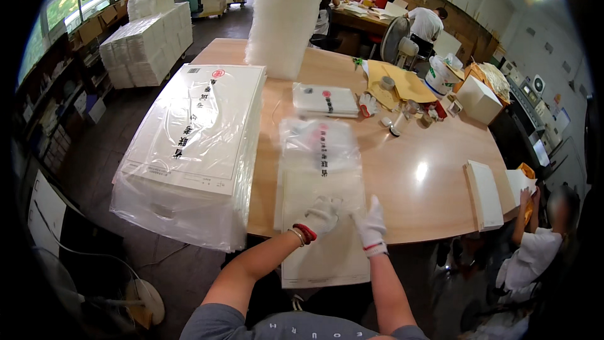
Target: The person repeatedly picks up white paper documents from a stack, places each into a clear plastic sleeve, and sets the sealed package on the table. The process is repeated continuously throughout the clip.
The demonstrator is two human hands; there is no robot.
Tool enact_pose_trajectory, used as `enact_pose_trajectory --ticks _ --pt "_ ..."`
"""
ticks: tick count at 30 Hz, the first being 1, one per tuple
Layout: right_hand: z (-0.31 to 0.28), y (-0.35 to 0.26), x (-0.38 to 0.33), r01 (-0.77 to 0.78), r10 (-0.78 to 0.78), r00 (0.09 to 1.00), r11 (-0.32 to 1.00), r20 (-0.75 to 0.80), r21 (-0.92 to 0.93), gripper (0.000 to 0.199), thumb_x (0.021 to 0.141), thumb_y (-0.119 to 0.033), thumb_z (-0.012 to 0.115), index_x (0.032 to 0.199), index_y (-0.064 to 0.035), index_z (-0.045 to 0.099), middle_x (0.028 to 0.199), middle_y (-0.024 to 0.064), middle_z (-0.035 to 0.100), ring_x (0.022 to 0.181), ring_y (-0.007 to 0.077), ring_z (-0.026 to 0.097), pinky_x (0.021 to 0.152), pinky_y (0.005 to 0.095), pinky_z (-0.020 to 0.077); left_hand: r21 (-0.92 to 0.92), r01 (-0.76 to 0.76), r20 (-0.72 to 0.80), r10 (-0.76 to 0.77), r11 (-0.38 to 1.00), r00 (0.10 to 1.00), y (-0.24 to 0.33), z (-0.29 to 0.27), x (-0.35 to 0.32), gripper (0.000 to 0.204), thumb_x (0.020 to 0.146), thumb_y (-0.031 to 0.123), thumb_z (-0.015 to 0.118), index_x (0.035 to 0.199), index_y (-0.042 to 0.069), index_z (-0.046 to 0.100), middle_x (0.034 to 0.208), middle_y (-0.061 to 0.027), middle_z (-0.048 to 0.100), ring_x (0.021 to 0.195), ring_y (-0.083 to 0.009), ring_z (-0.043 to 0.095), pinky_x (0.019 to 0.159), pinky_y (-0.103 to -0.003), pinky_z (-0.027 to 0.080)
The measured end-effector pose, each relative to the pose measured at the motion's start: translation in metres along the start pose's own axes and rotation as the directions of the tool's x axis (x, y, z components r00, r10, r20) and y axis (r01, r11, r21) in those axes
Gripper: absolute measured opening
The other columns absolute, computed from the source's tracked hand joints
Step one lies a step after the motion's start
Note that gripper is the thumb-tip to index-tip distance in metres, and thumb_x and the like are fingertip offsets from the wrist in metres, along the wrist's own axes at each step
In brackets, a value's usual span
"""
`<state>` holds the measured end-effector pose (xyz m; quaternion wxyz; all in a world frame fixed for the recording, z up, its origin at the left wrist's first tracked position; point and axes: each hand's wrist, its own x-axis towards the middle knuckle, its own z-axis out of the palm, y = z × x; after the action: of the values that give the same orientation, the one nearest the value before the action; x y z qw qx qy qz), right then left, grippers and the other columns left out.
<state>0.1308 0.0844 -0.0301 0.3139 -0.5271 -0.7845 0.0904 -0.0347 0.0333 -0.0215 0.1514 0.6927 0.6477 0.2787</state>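
In front of me lies a long, pale paper packet (324,258) with dark printing at its far end. Clear plastic film (314,133) covers that far part; the packet's near end sticks out past the table's front edge. My left hand (319,215), in a white glove, rests over the packet's middle, its fingers smeared by motion. At the packet's right edge is my right hand (372,226), also gloved, fingers stretched away from me and thumb apart. Whether either hand grips the film is unclear. Beyond the packet sits a smaller plastic-wrapped bundle (324,101).
A tall stack of printed sheets in plastic (195,126) stands left, a white column of sheets (283,19) behind. Brown envelopes (399,82), a spare glove (368,106) and a tape roll (388,82) lie far right. A person (531,245) handles papers beside a white stack (484,195).
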Motion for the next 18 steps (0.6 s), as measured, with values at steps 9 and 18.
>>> enact_pose_trajectory --ticks 9,18 --pt "0.026 0.02 0.034 -0.208 0.341 0.806 0.928 0.485 -0.308 0.057 0.087 -0.02 0.044 0.138 -0.0069 0.02 0.091 0.0243 0.062 0.082 0.0395 0.061 0.071 0.0488 0.0464 -0.301 0.218 -0.34 -0.318 0.928 0.885 -0.107 -0.006 -0.031 0.047 0.078 0.002 0.049 0.125 0.004 0.042 0.116 -0.0165 0.049 0.094 -0.0303 0.053 0.083 -0.037 0.046" --pt "-0.019 0.015 -0.064 -0.062 0.115 0.797 0.992 0.593 -0.109 0.069 0.087 -0.023 0.046 0.142 -0.0055 0.009 0.088 0.0239 0.062 0.077 0.0379 0.061 0.066 0.0462 0.0467 -0.205 0.324 -0.212 -0.366 0.923 0.906 -0.056 -0.024 -0.138 0.051 0.087 0.003 0.048 0.134 0.003 0.03 0.127 -0.0165 0.041 0.089 -0.0245 0.056 0.077 -0.024 0.048"
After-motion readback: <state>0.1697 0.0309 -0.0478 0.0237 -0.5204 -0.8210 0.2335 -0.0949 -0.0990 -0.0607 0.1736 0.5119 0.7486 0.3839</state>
